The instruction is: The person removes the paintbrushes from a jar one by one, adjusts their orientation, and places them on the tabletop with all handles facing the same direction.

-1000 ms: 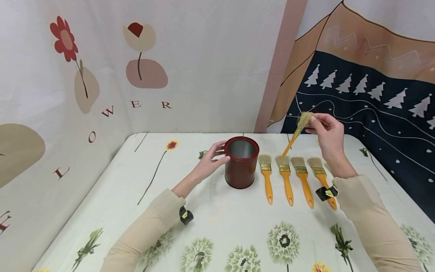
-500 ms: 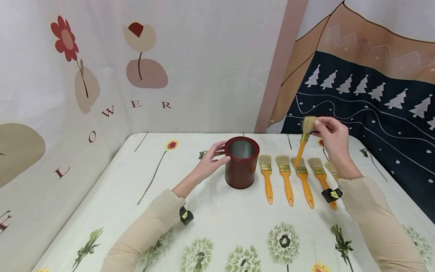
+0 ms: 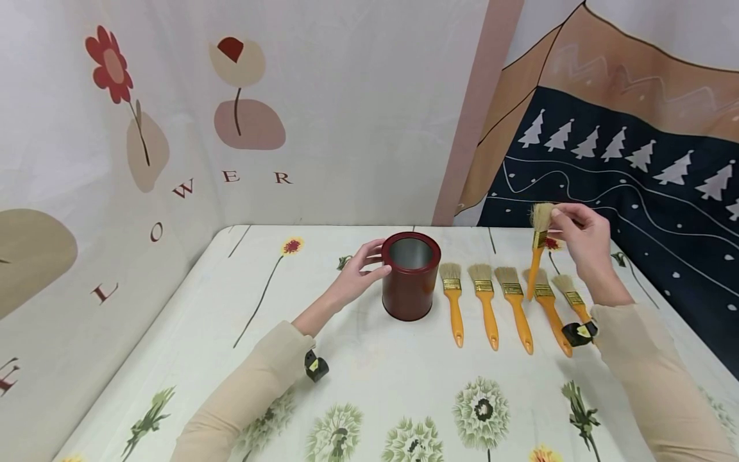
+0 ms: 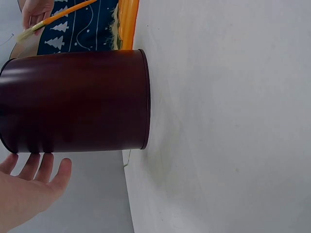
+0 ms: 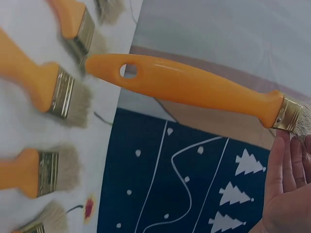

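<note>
A dark red open can stands upright mid-table. My left hand rests against its left side with the fingers straight and relaxed. My right hand is raised at the right and pinches an orange-handled paintbrush at its bristles and ferrule. The handle hangs down over a row of several like brushes lying side by side to the right of the can, bristles pointing away from me.
The table wears a pale cloth printed with flowers. Printed fabric walls close it in at the left, back and right. Bare cloth lies left of the can and along the near edge.
My right hand has carried the brush to the right, from above the second lying brush to above the fourth, and its handle now hangs nearly straight down. The left hand has stayed put.
</note>
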A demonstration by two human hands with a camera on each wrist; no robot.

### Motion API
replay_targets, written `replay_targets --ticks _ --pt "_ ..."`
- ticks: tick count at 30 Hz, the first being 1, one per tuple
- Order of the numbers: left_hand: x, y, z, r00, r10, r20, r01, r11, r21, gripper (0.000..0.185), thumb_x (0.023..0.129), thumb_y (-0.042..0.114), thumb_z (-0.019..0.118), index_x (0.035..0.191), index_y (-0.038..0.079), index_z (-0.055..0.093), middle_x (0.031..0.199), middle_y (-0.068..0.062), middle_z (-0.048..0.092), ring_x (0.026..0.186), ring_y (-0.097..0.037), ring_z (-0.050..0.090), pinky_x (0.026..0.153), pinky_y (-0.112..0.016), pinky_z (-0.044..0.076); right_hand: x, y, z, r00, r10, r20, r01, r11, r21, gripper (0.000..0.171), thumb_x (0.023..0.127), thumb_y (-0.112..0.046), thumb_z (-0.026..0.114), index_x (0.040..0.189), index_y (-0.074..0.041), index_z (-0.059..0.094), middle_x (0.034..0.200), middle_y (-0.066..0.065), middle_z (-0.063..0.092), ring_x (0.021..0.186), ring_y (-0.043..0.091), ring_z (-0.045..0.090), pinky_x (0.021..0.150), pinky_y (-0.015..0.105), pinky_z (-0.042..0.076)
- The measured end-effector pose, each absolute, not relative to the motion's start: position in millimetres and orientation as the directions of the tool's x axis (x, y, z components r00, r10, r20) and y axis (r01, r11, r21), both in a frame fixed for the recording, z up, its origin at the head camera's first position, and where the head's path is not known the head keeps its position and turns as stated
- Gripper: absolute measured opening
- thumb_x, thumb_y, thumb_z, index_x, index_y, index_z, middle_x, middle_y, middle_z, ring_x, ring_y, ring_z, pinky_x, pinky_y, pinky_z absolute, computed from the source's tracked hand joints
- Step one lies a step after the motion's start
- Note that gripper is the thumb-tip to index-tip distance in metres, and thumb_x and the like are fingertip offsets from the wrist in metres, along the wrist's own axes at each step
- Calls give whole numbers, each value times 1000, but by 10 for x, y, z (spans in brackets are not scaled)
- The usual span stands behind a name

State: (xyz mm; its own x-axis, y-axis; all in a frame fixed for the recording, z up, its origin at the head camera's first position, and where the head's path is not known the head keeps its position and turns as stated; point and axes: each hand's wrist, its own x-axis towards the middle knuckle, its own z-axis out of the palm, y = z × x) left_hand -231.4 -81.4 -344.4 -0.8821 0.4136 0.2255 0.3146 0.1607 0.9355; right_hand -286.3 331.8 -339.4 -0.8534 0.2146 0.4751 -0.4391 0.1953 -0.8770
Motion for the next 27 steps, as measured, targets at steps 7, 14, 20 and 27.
replay_targets --ticks 7,14,20,27 --pt "-2310 -812 -3437 -882 415 223 313 162 936 54 88 12 55 135 3 29 130 -16 38 116 -29 38 91 -42 35 -2644 3218 -3203 -849 274 451 -372 296 -880 19 86 -19 58 99 -5 62 85 0 61 71 9 59 59 17 48" --pt "-2310 -810 -3436 -884 416 215 306 167 937 54 88 12 55 135 4 29 130 -16 38 116 -28 38 91 -41 36 -2485 3209 -3104 -864 269 425 -332 330 -884 20 86 -23 57 96 -6 61 83 -3 57 70 4 56 61 13 46" --pt "-2314 -818 -3438 -882 418 217 309 167 936 54 88 12 55 135 4 29 130 -16 37 116 -28 38 91 -42 35 -2456 3308 -3100 -888 252 384 -250 436 -865 20 89 -25 52 98 -9 59 87 -7 54 70 0 55 62 10 45" --pt "-2319 -818 -3442 -880 419 222 315 165 935 54 88 11 55 135 3 29 130 -16 38 116 -29 38 91 -42 35 -2432 3482 -3133 -920 253 298 -147 482 -864 19 90 -30 48 98 -14 57 87 -11 50 73 1 50 63 8 43"
